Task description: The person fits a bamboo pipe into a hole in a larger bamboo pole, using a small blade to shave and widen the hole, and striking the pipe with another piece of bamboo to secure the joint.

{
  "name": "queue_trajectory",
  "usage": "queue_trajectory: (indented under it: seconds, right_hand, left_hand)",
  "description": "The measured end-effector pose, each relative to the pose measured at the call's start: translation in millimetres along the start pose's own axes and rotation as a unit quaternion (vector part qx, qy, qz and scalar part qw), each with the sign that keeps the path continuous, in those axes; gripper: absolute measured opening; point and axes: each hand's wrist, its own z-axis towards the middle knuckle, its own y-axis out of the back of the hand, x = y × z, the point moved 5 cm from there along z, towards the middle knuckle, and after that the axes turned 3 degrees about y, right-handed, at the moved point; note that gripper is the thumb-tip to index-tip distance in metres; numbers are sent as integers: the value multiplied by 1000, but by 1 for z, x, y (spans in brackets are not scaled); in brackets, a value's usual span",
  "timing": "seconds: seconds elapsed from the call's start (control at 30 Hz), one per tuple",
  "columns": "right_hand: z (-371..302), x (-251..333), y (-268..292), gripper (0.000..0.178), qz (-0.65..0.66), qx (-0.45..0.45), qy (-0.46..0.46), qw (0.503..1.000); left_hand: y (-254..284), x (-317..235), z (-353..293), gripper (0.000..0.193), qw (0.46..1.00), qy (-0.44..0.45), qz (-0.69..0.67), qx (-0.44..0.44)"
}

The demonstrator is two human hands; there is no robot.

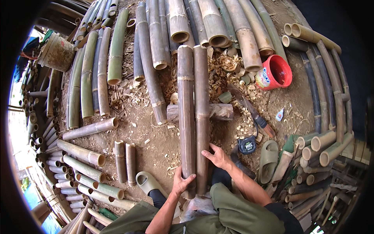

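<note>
Two long brown bamboo poles (186,117) point away from me over brown log (222,111). Left hand (182,181) closed round left pole (187,148), near end; right hand (219,158) touches right pole (201,124) farther up, grip unclear.

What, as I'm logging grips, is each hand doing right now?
Left hand: holding the left bamboo pole.
Right hand: touching the right bamboo pole; grip can't be told.

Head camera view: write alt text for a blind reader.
A person's left hand and right hand hold two brown bamboo poles side by side over a short log. Around them are wood shavings, a red bucket and more cut bamboo.
</note>
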Motion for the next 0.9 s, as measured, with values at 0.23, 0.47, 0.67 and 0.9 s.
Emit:
queue_trajectory:
  seconds: [0.23,0.47,0.67,0.9]
  right_hand:
    - [0,2,1,73,-3,13,-19,1000]
    - [2,-1,6,75,5,22,-34,999]
    - [1,6,6,73,11,30,-39,999]
    - [-10,11,3,64,-57,-63,-17,996]
  left_hand:
    - [-3,-21,-2,86,991,9,119,-60]
    - [0,-12,15,90,990,59,-14,124]
    - [-14,-25,12,106,999,14,11,-32]
    - [-12,-17,25,104,998,39,-51,18]
